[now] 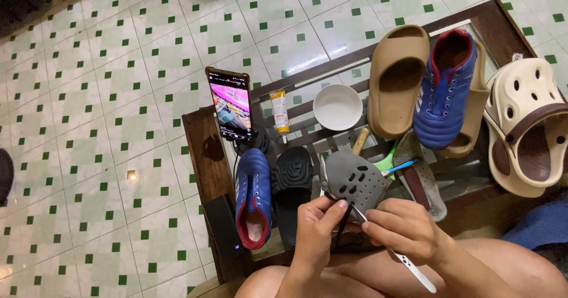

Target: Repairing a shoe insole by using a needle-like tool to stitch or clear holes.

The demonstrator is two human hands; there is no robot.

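Here, clog: grey foam clog (pixel 357 180) at the table's (pixel 204 156) near edge; looks light, bendy.
Left hand (pixel 316 230): pinches its heel edge.
Right hand (pixel 402 230): closed around a thin metal tool (pixel 408 265).
Hold: thick rim.

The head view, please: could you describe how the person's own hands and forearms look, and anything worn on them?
Both the left hand and the right hand are bare: no gloves, rings, watch or bracelets visible. The forearms are bare too, with no sleeves in view. Fingernails are short and unpainted.
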